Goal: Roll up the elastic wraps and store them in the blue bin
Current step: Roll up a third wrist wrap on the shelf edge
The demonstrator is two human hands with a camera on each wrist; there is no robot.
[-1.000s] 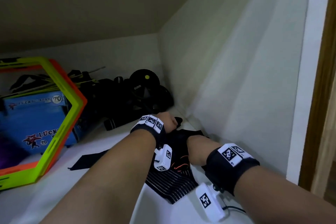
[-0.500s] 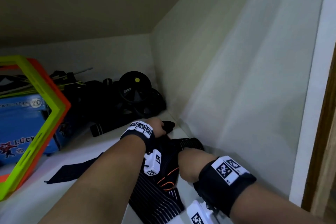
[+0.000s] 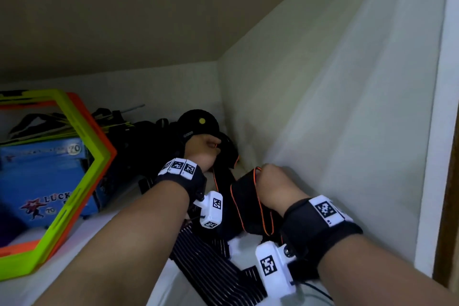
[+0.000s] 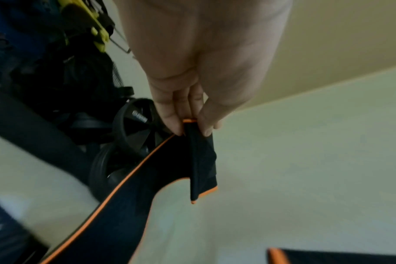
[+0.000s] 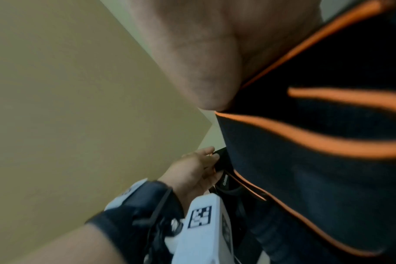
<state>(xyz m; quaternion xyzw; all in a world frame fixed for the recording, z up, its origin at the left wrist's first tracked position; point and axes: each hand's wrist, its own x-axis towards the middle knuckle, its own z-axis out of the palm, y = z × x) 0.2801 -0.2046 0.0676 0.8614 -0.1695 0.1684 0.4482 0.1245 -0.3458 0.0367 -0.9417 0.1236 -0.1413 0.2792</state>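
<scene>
Two hands on one black elastic wrap with orange piping [image 3: 244,202], lifted above the white shelf [image 3: 104,228] in the corner against the white side wall [image 3: 335,119]. Left hand [image 3: 202,150]: fingertips and thumb pinching a narrow folded end of the wrap [image 4: 198,155]. Right hand [image 3: 274,187]: fist closed round the wider part of the band. Second item, black wrap with white pinstripes [image 3: 213,273], loose on the shelf under the forearms. Blue box with printed lettering [image 3: 44,181] at left behind a yellow-green and orange hexagonal frame [image 3: 82,164]; whether this is the bin cannot be told. Risk, as judged: the pinch is shallow, so tension from the right hand may pull the end free; slack could catch the black wheeled equipment [image 3: 198,123] behind. Left wrist view alone shows the pinch; right wrist view shows the band draped over the palm; head view alone shows the striped wrap and box
</scene>
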